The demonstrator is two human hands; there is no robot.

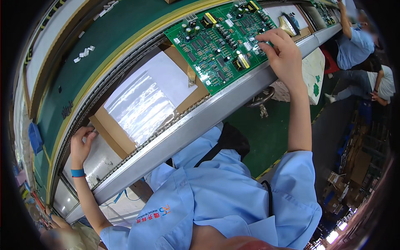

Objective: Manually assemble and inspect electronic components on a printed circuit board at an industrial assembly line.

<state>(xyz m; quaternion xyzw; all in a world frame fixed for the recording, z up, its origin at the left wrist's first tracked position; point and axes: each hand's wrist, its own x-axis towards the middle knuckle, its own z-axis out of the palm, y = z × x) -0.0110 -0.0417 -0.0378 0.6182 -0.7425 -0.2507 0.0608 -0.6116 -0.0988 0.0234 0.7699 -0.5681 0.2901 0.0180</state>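
Circuit board [221,45], green and dense with components, lies across the line beside the near metal rail [179,132]. Most places look filled, in my judgement; what remains cannot be told. Over its right part, the right hand [285,54] reaches forward, thumb and fingertips drawn close at white connectors [247,46]; whether this grip pinches one is unclear. Well apart, the left hand [82,143] bends inward near a cardboard tray [111,133], fingers loosely curled, its hold likewise unclear.

Metal rail [191,126] under circuit board [227,49], green bench [106,37], scattered white pieces [86,52]
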